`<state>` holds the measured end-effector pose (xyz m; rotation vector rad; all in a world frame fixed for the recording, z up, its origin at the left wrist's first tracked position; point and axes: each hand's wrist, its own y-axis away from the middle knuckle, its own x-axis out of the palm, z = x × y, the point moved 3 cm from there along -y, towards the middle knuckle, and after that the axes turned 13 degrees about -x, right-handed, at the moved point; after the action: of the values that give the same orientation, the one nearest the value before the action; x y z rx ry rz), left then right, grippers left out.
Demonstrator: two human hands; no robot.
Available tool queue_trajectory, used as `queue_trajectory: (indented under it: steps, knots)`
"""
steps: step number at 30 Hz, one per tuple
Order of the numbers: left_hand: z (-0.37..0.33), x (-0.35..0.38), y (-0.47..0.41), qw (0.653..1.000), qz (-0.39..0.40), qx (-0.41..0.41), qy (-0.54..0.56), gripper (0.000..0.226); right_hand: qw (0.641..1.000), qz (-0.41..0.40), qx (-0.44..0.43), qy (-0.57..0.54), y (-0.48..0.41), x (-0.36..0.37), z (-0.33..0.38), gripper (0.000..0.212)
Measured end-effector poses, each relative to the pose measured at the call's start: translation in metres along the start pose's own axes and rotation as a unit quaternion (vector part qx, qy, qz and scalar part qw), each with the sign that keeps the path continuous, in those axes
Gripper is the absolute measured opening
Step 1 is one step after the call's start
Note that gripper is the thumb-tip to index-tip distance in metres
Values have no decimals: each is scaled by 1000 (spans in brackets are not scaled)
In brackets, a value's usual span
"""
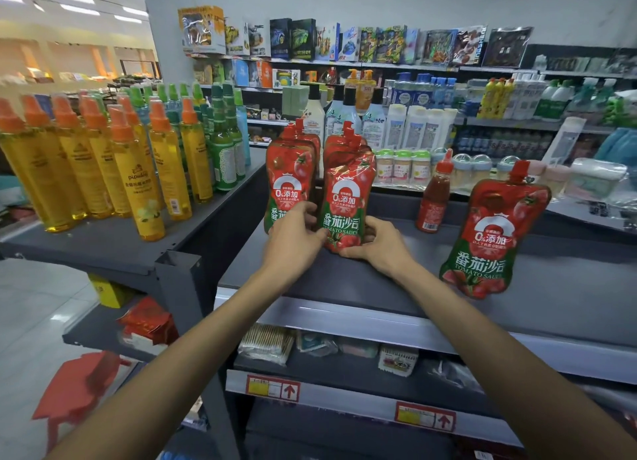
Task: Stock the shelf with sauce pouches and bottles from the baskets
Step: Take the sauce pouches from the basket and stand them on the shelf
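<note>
Item: top shelf (396,280), dark grey, under stocking. Stock present: two rows of red tomato sauce pouches standing upright at centre, left row (291,180) and right row (348,197) touching side by side; one lone pouch (494,242) at 3 o'clock of them, upright with a slight tilt, well apart; one small red sauce bottle (433,201) between the rows and the lone pouch, set further back. Left hand (293,242): grip wrapped on the base of the left row's front pouch, fingertips reaching to the seam between rows. Right hand (377,244): grip cupped round the bottom right corner of the right row's front pouch, fingers pressed against the foil. Step in hand, as judged: squaring and seating the front pouches so both rows face forward at the shelf's edge. Baskets: not in view. Neighbouring stock: yellow spray bottles (103,170) at 9 o'clock on the adjoining shelf. Next move likely calls for letting go gently so the soft pouches do not topple, then drawing the lone pouch into line or fetching more stock.
</note>
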<state>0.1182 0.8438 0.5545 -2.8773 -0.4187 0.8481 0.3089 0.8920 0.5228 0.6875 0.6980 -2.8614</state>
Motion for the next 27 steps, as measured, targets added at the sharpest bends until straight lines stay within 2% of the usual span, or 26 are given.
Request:
queue_trajectory:
  steps: [3,6,10,14,16,19,21,27]
  knots:
    - [-6,10,-4,999,3,0,-34,59,1000,-6,-5,0,0,0,-2,60]
    - [-9,19,-5,997,17,-7,-72,56,1000,-12,-13,8,1,-2,-2,58]
    - [-2,28,-2,997,42,-16,-62,56,1000,1,-9,-14,6,-9,1,55]
    - [1,26,10,997,69,-1,33,61,998,28,-18,-55,17,-25,15,55]
    - [-1,18,18,991,99,11,84,57,994,47,-26,-91,24,-33,27,52]
    - [-6,7,30,969,165,-5,183,42,988,83,-38,-128,34,-37,43,48]
    - [-9,2,31,952,194,-22,236,40,987,87,-40,-132,37,-39,48,49]
    - [-19,-3,26,950,198,-36,240,38,991,57,-29,-119,38,-39,52,47]
